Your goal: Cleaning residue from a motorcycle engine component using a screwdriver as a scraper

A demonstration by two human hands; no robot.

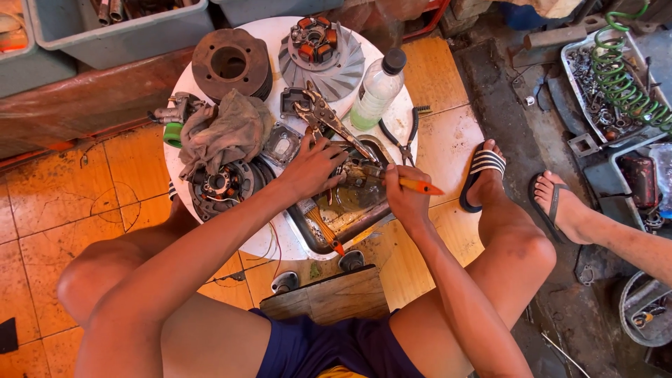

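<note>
Hands: right grips orange screwdriver; left on tray.

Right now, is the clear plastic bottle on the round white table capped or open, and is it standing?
Capped and standing: the bottle on the table carries its dark cap on top, base down beside the pliers.

Round table: smooth white surface, stained. Tray: dull, oily metal. Rag: matt, grimy cloth. Bottle: clear glossy plastic. Brush handle: glossy orange plastic. Locking pliers: bare metal. Floor: worn orange tile.
</note>
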